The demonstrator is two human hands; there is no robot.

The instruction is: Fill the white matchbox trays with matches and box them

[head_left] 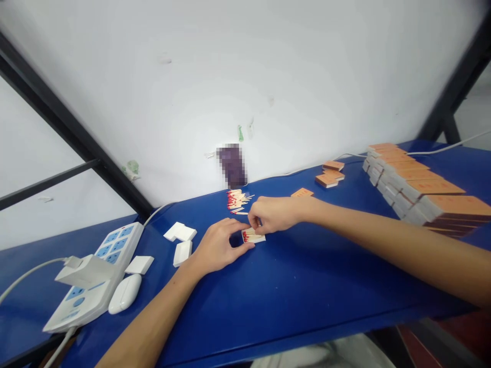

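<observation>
A small white matchbox tray lies on the blue table, with red-tipped matches in it. My left hand steadies the tray at its left end, thumb on the near side and fingers on the far side. Over the tray's far right part, my right hand is closed in a pinch. Whatever is between its fingertips is hidden. Just beyond both hands spreads a loose pile of red-tipped matches. Several white empty trays lie to the left of my left hand.
At left are a white power strip with a plugged-in charger and a white earbud case. Orange matchbox covers lie at the back right, and stacked ones stand farther right. A blurred purple object leans on the wall.
</observation>
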